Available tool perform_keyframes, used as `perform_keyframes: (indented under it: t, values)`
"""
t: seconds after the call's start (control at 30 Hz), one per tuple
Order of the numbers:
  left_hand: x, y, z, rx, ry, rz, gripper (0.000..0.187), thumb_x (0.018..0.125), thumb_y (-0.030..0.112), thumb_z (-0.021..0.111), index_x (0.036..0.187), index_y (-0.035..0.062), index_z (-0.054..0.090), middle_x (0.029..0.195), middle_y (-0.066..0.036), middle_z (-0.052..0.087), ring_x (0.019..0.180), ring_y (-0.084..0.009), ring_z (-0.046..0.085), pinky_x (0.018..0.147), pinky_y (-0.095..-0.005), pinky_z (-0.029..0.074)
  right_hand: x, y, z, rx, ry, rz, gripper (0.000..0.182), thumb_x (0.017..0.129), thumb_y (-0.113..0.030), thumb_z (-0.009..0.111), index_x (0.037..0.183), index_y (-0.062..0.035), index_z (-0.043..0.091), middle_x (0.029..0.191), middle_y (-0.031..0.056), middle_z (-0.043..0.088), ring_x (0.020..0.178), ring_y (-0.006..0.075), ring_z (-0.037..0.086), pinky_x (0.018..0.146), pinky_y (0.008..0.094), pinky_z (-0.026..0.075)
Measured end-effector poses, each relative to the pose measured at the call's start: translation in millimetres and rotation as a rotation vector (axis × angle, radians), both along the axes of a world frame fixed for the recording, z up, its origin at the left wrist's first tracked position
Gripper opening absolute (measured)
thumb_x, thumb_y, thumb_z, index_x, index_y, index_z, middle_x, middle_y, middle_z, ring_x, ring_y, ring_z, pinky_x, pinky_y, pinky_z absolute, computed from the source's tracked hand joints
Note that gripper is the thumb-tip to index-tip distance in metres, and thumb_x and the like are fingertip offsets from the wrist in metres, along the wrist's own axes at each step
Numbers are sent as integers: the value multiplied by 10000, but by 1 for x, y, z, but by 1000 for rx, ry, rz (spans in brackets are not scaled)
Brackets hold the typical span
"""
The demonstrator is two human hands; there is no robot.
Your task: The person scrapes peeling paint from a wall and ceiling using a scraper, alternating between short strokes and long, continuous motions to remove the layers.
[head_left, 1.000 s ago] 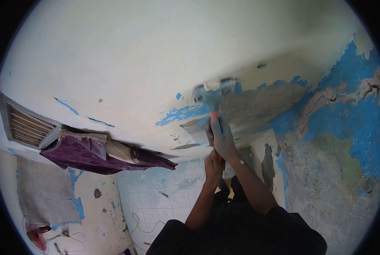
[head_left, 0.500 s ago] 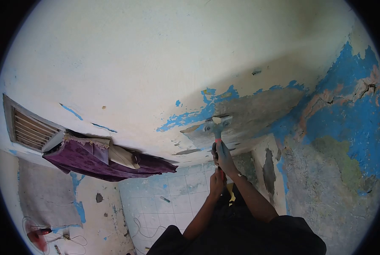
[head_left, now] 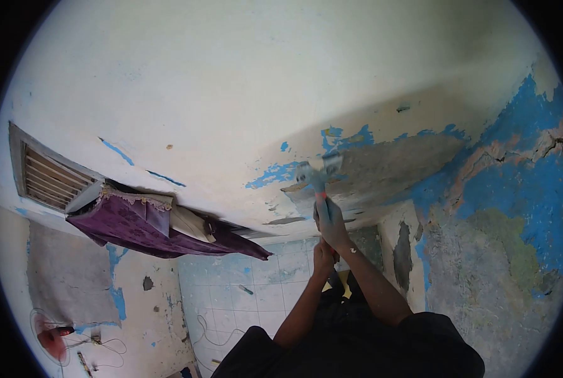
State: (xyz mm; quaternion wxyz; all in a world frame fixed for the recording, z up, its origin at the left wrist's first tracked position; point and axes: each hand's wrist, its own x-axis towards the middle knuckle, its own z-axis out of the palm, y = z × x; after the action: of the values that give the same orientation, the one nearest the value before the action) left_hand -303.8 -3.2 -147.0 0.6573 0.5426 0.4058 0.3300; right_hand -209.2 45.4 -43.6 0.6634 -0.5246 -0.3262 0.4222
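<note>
Both my hands hold one long scraper (head_left: 319, 179) with a wide head and a red band on its handle. My right hand (head_left: 333, 228) wraps round the handle just under the head. Lower down, my left hand (head_left: 324, 259) is closed round the rear of the handle. The scraper's head lies over the edge between blue paint remnants (head_left: 275, 174) and bare grey plaster (head_left: 388, 165) on the pale wall (head_left: 199, 82). Motion blur hides whether its blade touches the wall.
A purple curtain (head_left: 136, 227) hangs at left beside a slatted vent (head_left: 51, 179). The right wall (head_left: 483, 264) has peeling blue paint and a crack (head_left: 508, 151). A fan (head_left: 51, 337) and cables stand lower left, above the tiled floor (head_left: 231, 299).
The scraper's head has moved slightly up the wall and tilted, with both hands still on the handle. The view has shifted a little, so the wall patches appear further right.
</note>
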Motion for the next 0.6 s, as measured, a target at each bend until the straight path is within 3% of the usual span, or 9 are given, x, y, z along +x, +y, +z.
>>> perform_keyframes:
  t: [0.07,0.17,0.27,0.4,0.6]
  values:
    - [-7,-16,-23,-69,-31,28,635,975,516,196,719,30,514,498,-22,468,393,-97,443,378,-251,323,-10,-5,-34,-38,-17,-22,400,985,-347,401,718,-55,455,551,-29,385,480,59,344,443,247,286]
    - [-8,-21,-15,-102,-30,49,647,968,533,197,717,33,522,503,-18,469,397,-93,441,381,-250,321,-13,-7,-44,-62,-41,-40,401,984,-381,391,704,-95,424,534,-41,374,417,43,323,386,215,261]
    - [-4,-6,12,-85,-6,54,661,962,551,196,718,34,529,506,-16,469,401,-90,436,388,-249,325,-8,0,13,-45,26,10,360,986,-290,409,776,-12,497,562,-17,405,515,67,353,476,258,309]
    - [-1,-10,41,-101,-57,10,652,960,557,209,703,42,516,505,-13,464,409,-93,438,394,-250,326,-2,-3,33,-42,-4,43,352,984,-287,416,797,-6,514,561,-15,410,511,70,357,474,261,314]
    - [-8,-22,7,-200,-40,59,634,971,527,211,707,38,517,506,-15,465,401,-96,428,393,-255,324,-13,-7,-9,-121,-49,-17,396,981,-329,417,738,-24,488,556,-17,408,507,73,363,474,262,313]
